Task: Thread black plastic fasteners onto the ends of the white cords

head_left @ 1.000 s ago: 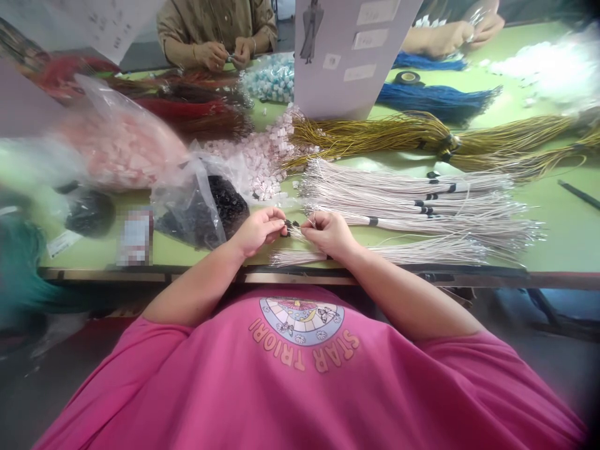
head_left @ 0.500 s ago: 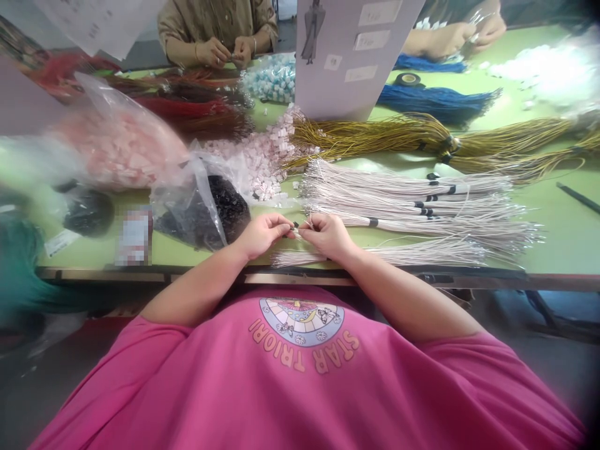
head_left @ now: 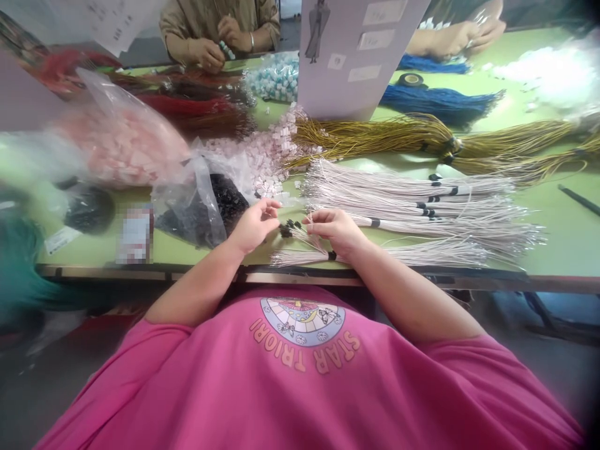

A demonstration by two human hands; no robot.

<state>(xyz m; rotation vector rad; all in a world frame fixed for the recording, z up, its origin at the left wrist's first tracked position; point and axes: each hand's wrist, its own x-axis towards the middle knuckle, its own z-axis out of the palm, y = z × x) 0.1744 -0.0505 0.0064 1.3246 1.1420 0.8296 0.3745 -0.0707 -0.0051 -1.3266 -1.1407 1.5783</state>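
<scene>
My left hand (head_left: 255, 228) is held just left of a cluster of small black connectors (head_left: 287, 230), its thumb and index finger apart with nothing visible between them. These connectors sit on the ends of several white wires. My right hand (head_left: 336, 231) pinches a thin white wire (head_left: 310, 220) between thumb and fingertips; part of it is hidden by the fingers. Beneath that hand lies a bundle of white wires (head_left: 422, 253) with a black tape band (head_left: 332, 255). A clear bag of black connectors (head_left: 229, 203) rests beyond my left hand.
White wire bundles (head_left: 398, 199) with black bands lie ahead to the right, before yellow wires (head_left: 375, 134). Pale pink connectors (head_left: 276, 147) are heaped near a bag of pink pieces (head_left: 126, 147). A lilac partition (head_left: 347, 75) stands behind. A co-worker's hands (head_left: 218, 47) work across the table.
My hands have moved apart. The left fingers have spread away from the black connector, and the black connector cluster and tape band now show. The co-worker's hands opposite have shifted.
</scene>
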